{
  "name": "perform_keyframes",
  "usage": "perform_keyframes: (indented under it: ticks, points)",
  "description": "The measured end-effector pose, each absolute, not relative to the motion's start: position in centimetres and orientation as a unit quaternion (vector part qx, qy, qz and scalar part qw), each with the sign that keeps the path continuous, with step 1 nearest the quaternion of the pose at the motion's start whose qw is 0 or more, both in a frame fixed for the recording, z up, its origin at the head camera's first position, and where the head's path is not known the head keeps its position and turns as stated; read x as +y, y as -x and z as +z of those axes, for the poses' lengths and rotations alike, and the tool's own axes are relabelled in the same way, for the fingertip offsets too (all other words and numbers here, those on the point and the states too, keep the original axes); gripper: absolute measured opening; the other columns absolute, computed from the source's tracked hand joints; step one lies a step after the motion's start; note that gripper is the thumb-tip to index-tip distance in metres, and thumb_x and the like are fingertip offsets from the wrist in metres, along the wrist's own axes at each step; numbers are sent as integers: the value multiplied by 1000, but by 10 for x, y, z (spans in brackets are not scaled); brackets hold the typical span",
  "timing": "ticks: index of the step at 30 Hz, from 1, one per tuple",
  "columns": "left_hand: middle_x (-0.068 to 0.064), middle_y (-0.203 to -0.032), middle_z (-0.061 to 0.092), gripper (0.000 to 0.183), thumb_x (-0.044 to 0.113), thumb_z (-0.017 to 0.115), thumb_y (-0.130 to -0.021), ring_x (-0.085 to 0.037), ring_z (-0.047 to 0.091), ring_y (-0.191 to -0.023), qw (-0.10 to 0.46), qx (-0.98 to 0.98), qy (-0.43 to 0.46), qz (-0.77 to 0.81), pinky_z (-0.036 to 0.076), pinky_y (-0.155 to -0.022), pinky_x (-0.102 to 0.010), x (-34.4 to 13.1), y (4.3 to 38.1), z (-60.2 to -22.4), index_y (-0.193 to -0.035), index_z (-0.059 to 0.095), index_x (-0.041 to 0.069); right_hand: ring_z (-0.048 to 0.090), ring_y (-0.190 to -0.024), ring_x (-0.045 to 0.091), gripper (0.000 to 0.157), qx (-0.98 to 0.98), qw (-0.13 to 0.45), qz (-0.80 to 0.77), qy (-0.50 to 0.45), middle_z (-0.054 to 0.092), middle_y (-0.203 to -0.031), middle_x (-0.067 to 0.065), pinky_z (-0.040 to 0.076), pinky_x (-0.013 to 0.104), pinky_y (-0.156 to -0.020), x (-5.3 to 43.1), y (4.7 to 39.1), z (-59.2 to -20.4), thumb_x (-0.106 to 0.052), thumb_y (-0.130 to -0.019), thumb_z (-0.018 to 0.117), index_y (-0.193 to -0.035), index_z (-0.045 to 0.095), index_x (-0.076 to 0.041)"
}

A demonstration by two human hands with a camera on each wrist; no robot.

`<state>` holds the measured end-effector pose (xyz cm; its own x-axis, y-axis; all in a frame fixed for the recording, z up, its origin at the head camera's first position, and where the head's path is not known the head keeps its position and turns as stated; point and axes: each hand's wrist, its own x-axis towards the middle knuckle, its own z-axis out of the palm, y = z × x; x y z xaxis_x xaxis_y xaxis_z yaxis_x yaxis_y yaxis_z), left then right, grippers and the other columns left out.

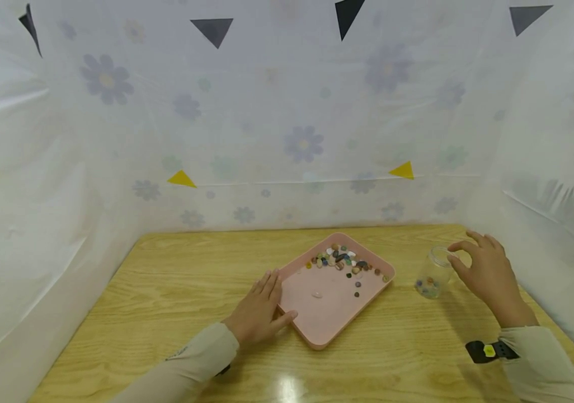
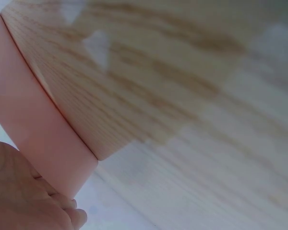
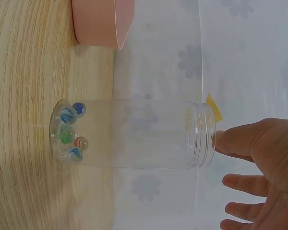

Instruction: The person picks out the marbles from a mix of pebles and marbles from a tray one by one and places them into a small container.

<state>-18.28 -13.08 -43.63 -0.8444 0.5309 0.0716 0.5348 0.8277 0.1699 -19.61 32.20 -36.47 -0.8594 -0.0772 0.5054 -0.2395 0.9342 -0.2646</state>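
My left hand (image 1: 257,310) rests on the left side of a shallow pink tray (image 1: 317,322), fingers straight along its rim and thumb over the near edge. Small coloured stones (image 1: 339,257) lie in the tray, mostly towards its far side. To the right, a clear open jar (image 3: 149,134) stands upright on the table, with several glass marbles (image 3: 67,134) at its bottom. My right hand (image 1: 488,274) is at the jar's mouth, thumb and index fingertips close together at the rim and the other fingers spread. Whether anything is between those fingertips cannot be seen.
The wooden table (image 1: 176,274) carries the tray near its middle. A flower-printed sheet (image 1: 267,129) hangs behind the table, and pale sheeting also encloses both sides. Black and yellow triangles (image 1: 182,179) mark the back sheet.
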Motion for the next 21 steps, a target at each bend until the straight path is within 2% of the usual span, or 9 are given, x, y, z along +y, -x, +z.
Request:
perform_keyframes:
  ticks: [10, 21]
  points:
    - [-21, -158, 11, 90, 66, 28, -96, -36, 12, -146, 10, -955, 279, -98, 19, -116, -49, -131, 183, -437, -150, 20, -4, 28, -123, 63, 25, -946, 260, 160, -106, 40, -135, 37, 27, 76, -90, 309, 203, -362, -9, -85, 71, -106, 65, 4]
    - [-20, -159, 9, 90, 67, 27, -96, -35, 10, -146, 8, -956, 279, -94, 18, -117, -49, -131, 183, -438, -151, 19, -4, 34, -123, 58, 28, -936, 270, 153, -167, 45, -133, 33, 32, 74, -91, 260, 222, -360, -12, -81, 76, -105, 67, 0]
